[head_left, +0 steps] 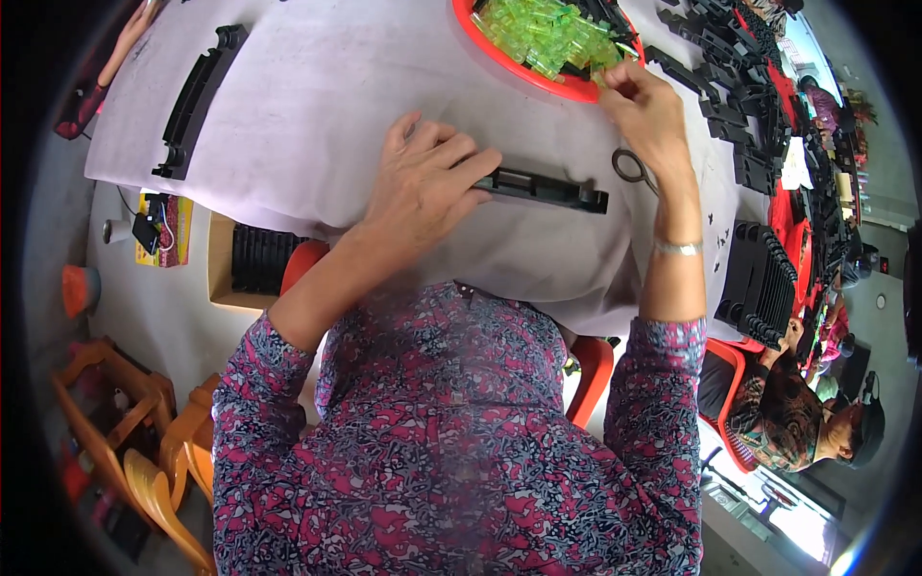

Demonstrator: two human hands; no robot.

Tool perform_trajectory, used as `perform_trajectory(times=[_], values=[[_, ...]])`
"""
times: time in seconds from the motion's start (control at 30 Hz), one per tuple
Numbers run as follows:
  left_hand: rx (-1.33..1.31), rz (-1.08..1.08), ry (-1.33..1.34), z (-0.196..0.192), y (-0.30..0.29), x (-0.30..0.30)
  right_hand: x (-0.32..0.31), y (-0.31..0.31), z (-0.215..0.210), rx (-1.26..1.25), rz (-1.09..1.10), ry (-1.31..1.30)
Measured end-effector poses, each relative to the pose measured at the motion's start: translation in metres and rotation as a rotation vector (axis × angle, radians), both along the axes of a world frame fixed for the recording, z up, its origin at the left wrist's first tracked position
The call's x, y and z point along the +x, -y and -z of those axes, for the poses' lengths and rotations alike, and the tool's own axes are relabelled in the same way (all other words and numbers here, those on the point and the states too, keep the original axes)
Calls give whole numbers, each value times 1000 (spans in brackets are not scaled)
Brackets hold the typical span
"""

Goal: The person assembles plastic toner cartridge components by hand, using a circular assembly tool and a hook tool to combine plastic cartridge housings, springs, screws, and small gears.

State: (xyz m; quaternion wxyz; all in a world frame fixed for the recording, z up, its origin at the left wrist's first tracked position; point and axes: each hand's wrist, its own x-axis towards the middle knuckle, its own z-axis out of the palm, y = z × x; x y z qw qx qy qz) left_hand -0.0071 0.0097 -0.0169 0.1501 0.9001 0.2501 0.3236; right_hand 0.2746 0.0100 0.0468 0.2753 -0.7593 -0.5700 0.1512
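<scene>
My left hand (423, 178) is closed around one end of a long, narrow black plastic part (547, 188), whose other end points right above the cloth. At the near right rim of a red tray (519, 75), the thumb and fingers of my right hand (648, 115) are pinched together. What lies between those fingertips is too small to make out. Translucent green plastic pieces (543, 38) fill the tray, with some black pieces among them. A dark ring handle (628, 165), like that of scissors, shows beside my right wrist; the rest is hidden.
A similar black part (197, 106) lies on the cloth at left. Many black parts (735, 115) crowd the right side, with a stack (759, 283) near the edge. A cardboard box (223, 259) stands below the table. A co-worker (797, 413) sits at right; another person's arm (125, 43) shows top left.
</scene>
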Motion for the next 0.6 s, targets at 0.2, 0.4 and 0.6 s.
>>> perform_trajectory(times=[0.2,0.4,0.6], values=[[-83,67,-48,-2,1,-1,-56,76,-7,-22,-386,-236],[-98,91,-4,-2,1,-1,-70,89,1,96,-453,24],[-155,162,-63,-9,-9,-4,-72,82,-8,-34,-434,-34]])
